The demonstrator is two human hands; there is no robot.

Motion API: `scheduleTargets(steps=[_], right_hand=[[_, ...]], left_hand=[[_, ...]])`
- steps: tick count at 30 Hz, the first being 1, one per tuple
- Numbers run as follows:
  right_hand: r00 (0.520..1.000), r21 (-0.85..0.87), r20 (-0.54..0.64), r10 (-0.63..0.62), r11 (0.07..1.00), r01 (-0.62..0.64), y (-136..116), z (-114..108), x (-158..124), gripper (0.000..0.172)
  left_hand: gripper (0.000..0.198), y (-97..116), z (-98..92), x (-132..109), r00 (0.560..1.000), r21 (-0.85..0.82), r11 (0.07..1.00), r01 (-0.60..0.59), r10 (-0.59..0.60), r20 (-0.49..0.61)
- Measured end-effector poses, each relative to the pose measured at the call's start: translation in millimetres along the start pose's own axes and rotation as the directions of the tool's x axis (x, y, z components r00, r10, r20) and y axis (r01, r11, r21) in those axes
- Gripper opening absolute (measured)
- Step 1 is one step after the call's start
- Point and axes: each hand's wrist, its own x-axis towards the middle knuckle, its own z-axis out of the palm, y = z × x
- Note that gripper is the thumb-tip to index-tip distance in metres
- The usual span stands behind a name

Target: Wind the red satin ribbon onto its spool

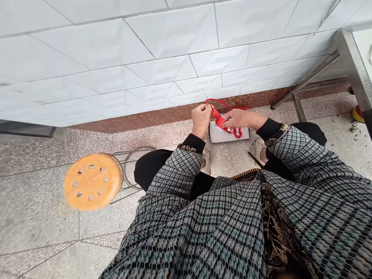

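Both my hands are out in front, low over a white box-like piece with dark edges [217, 136] on the floor by the wall. A red ribbon [214, 112] runs between them. My left hand [201, 119] pinches the ribbon between thumb and fingertips. My right hand [241, 118] is closed around a wider, rolled-looking part of the same red ribbon, where a small silvery edge shows; I cannot make out what that edge is. A red loop [238, 132] hangs below my right fingers, and a thin red strand [223, 102] trails behind toward the wall.
An orange round stool [93, 181] with a wire-like metal frame lies tipped on its side at the left. White tiles [174, 35] cover the wall ahead. A metal-legged table [353, 69] stands at the right. My knees and shoes flank the white piece.
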Motion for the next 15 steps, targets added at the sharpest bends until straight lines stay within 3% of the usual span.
scheduleTargets(steps=[3,7,12,15], right_hand=[[0.995,0.016,-0.101,0.023,1.0,-0.021,-2.7,1.4,2.8,0.014],[0.971,0.084,-0.237,0.027,0.996,-0.008,2.3,6.1,11.9,0.022],[0.927,0.296,-0.373,0.022,0.95,0.097,17.1,15.4,31.6,0.015],[0.898,0.425,-0.439,0.039,0.889,0.17,21.4,20.5,40.1,0.015]], left_hand=[[0.022,-2.8,0.2,0.4,0.998,-0.019,0.998,-0.054,0.054,-0.032],[0.017,-7.9,1.1,-7.9,0.967,0.038,0.966,-0.255,0.255,0.007],[0.018,-11.8,0.2,-19.0,0.884,0.139,0.873,-0.468,0.459,0.093],[0.022,-14.0,-2.9,-16.6,0.801,0.195,0.777,-0.598,0.576,0.162]])
